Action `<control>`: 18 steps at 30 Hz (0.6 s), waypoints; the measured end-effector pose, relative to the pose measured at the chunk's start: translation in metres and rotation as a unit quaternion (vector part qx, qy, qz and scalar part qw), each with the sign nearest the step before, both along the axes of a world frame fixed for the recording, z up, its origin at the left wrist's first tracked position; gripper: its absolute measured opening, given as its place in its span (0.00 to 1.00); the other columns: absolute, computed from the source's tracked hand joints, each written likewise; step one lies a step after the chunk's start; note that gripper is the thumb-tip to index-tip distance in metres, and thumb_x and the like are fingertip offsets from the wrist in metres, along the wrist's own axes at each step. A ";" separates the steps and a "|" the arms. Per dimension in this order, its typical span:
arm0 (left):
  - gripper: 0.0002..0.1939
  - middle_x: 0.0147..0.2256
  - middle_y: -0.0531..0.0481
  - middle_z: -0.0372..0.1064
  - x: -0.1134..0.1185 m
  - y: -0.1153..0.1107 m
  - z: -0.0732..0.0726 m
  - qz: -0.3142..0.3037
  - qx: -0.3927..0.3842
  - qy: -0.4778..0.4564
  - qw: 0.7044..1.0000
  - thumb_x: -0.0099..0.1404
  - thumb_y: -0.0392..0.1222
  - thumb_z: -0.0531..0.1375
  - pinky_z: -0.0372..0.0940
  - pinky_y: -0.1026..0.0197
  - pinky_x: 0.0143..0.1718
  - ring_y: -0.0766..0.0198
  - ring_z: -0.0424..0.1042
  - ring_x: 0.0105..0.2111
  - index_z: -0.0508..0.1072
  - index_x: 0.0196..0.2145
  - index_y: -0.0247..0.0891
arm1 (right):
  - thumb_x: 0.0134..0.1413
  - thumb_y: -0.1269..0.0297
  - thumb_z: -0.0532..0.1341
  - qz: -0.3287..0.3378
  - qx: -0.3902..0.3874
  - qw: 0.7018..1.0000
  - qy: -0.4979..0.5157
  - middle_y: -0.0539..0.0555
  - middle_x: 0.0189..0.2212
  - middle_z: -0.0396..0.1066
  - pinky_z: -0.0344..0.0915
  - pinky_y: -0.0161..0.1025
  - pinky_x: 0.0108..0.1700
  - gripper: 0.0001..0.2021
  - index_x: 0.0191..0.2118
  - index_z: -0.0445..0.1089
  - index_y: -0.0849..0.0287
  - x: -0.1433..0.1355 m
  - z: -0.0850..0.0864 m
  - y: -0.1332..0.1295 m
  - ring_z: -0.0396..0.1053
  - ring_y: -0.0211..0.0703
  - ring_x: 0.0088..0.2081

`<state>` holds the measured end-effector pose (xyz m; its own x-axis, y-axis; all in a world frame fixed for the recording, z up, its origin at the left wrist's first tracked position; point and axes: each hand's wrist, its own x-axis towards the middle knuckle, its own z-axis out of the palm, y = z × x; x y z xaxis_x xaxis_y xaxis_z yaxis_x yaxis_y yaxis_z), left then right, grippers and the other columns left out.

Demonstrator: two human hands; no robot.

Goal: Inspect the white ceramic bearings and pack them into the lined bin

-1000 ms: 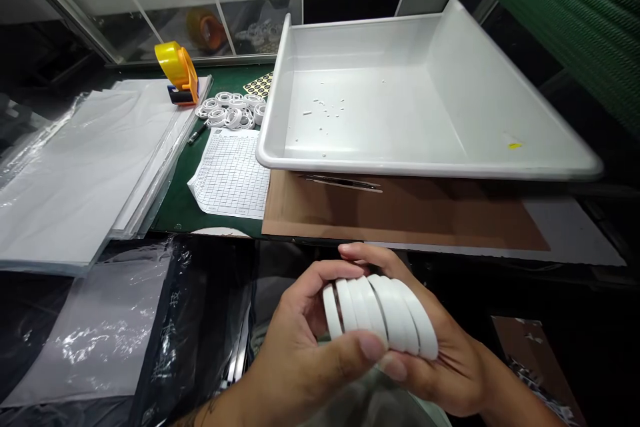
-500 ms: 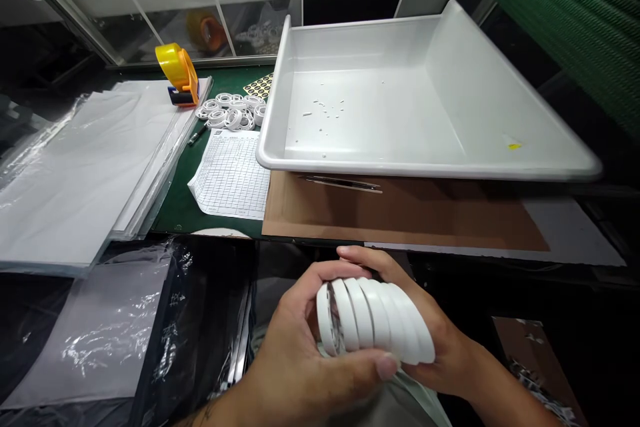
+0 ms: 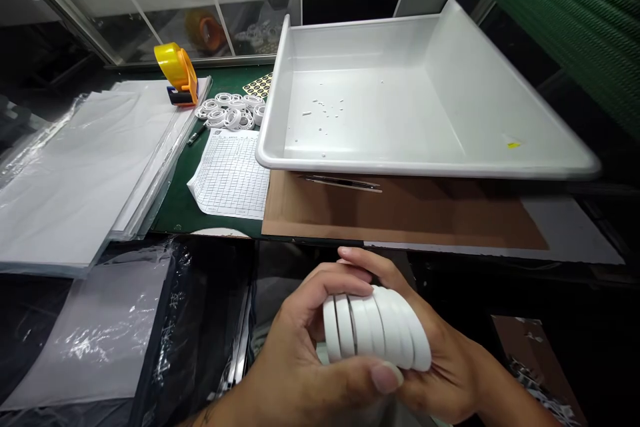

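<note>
A stack of several white plastic rings (image 3: 375, 327) lies on its side between my two hands, low in the head view. My left hand (image 3: 310, 333) is wrapped round the left part, with its thumb along the near side and its fingers over the top. Cupped about the right end and far side is my right hand (image 3: 435, 340), closed on the same stack. The rings stand face to face, with a thin dark gap between some at the left. The palm side of both hands is hidden.
A large white tray (image 3: 370, 127) with small white scraps in it rests on brown cardboard (image 3: 400, 213). To its left are loose white rings (image 3: 233, 110), a printed form (image 3: 233, 173), a pen (image 3: 197, 135), a yellow tape dispenser (image 3: 179, 73) and stacked plastic bags (image 3: 75, 167).
The rings have been pressed closer together, and the wide gap at the left end has narrowed. My left fingers have moved further over the top of the stack.
</note>
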<state>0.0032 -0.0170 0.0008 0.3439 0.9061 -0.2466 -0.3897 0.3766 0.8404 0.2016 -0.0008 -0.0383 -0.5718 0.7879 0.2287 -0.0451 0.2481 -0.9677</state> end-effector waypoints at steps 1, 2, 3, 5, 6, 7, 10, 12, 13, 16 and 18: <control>0.19 0.53 0.48 0.72 -0.001 0.000 0.000 0.004 0.006 0.008 1.000 0.55 0.38 0.78 0.69 0.62 0.48 0.57 0.73 0.51 0.82 0.44 0.46 | 0.67 0.53 0.69 -0.002 0.005 1.000 -0.006 0.61 0.67 0.62 0.71 0.54 0.63 0.44 0.79 0.45 0.43 0.001 -0.001 0.000 0.70 0.63 0.62; 0.19 0.52 0.48 0.73 -0.001 -0.001 -0.001 0.008 0.012 0.021 1.000 0.54 0.37 0.78 0.69 0.61 0.49 0.57 0.73 0.52 0.82 0.44 0.46 | 0.67 0.53 0.68 -0.006 0.012 1.000 -0.014 0.61 0.69 0.60 0.70 0.55 0.64 0.44 0.79 0.45 0.43 0.003 -0.001 0.000 0.70 0.63 0.63; 0.20 0.52 0.48 0.73 -0.002 -0.001 -0.001 0.011 0.016 0.032 0.999 0.53 0.36 0.78 0.69 0.61 0.49 0.57 0.73 0.52 0.82 0.44 0.46 | 0.68 0.53 0.68 -0.008 0.024 0.999 -0.024 0.61 0.71 0.58 0.69 0.56 0.66 0.44 0.79 0.45 0.44 0.004 -0.002 0.000 0.68 0.64 0.64; 0.23 0.50 0.49 0.74 -0.002 -0.001 0.000 0.008 0.007 0.041 0.999 0.52 0.34 0.78 0.70 0.62 0.46 0.58 0.74 0.48 0.81 0.45 0.47 | 0.70 0.53 0.67 -0.011 0.059 0.997 -0.049 0.60 0.75 0.52 0.65 0.57 0.69 0.42 0.80 0.45 0.45 0.007 -0.004 0.000 0.63 0.65 0.68; 0.25 0.49 0.49 0.74 -0.002 -0.001 0.001 0.003 -0.005 0.039 0.999 0.51 0.34 0.78 0.70 0.64 0.43 0.60 0.75 0.45 0.81 0.46 0.47 | 0.72 0.53 0.66 -0.008 0.083 0.995 -0.063 0.59 0.76 0.49 0.63 0.58 0.70 0.39 0.79 0.49 0.46 0.008 -0.005 0.000 0.61 0.66 0.70; 0.26 0.48 0.49 0.75 -0.001 -0.001 0.000 -0.003 -0.020 0.035 0.999 0.50 0.34 0.78 0.70 0.65 0.40 0.62 0.75 0.42 0.80 0.47 0.47 | 0.73 0.54 0.64 -0.004 0.108 0.991 -0.077 0.58 0.77 0.46 0.61 0.58 0.71 0.34 0.78 0.54 0.46 0.008 -0.006 0.000 0.58 0.66 0.71; 0.34 0.44 0.52 0.76 0.003 -0.004 -0.004 0.001 -0.059 0.032 0.998 0.45 0.31 0.80 0.70 0.68 0.36 0.66 0.73 0.36 0.79 0.49 0.47 | 0.78 0.53 0.58 -0.006 0.164 0.980 -0.114 0.57 0.78 0.42 0.60 0.56 0.72 0.26 0.74 0.61 0.50 0.005 -0.009 0.000 0.55 0.65 0.72; 0.41 0.42 0.54 0.77 0.006 -0.006 -0.010 0.039 -0.071 0.045 0.996 0.40 0.29 0.81 0.71 0.68 0.37 0.66 0.74 0.37 0.78 0.51 0.48 | 0.78 0.48 0.56 -0.024 0.170 0.977 -0.129 0.62 0.77 0.46 0.63 0.55 0.71 0.32 0.78 0.53 0.54 0.000 -0.010 -0.001 0.57 0.63 0.72; 0.43 0.43 0.54 0.77 0.007 -0.007 -0.013 0.056 -0.073 0.048 0.995 0.38 0.28 0.81 0.71 0.69 0.38 0.66 0.74 0.37 0.78 0.52 0.48 | 0.78 0.46 0.56 -0.032 0.164 0.977 -0.133 0.64 0.76 0.48 0.64 0.53 0.70 0.35 0.79 0.47 0.55 -0.003 -0.010 -0.001 0.58 0.62 0.71; 0.42 0.43 0.55 0.78 0.009 -0.008 -0.020 0.076 -0.079 0.035 0.993 0.37 0.26 0.81 0.71 0.69 0.36 0.67 0.74 0.35 0.79 0.50 0.49 | 0.77 0.49 0.57 -0.039 0.142 0.979 -0.140 0.63 0.75 0.49 0.65 0.48 0.70 0.38 0.80 0.38 0.55 -0.010 -0.007 -0.002 0.58 0.57 0.71; 0.38 0.40 0.56 0.77 0.008 -0.008 -0.022 0.074 -0.076 0.017 0.994 0.39 0.27 0.80 0.70 0.71 0.33 0.69 0.72 0.32 0.79 0.48 0.49 | 0.75 0.55 0.58 -0.024 0.135 0.979 -0.150 0.60 0.77 0.45 0.62 0.46 0.72 0.37 0.79 0.40 0.52 -0.012 -0.005 -0.002 0.56 0.54 0.73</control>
<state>0.0107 -0.0251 -0.0208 0.1987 0.8976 -0.3936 -0.4220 0.4408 0.7922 0.1897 -0.0028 -0.0434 -0.6091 0.7493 0.2601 0.2488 0.4919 -0.8344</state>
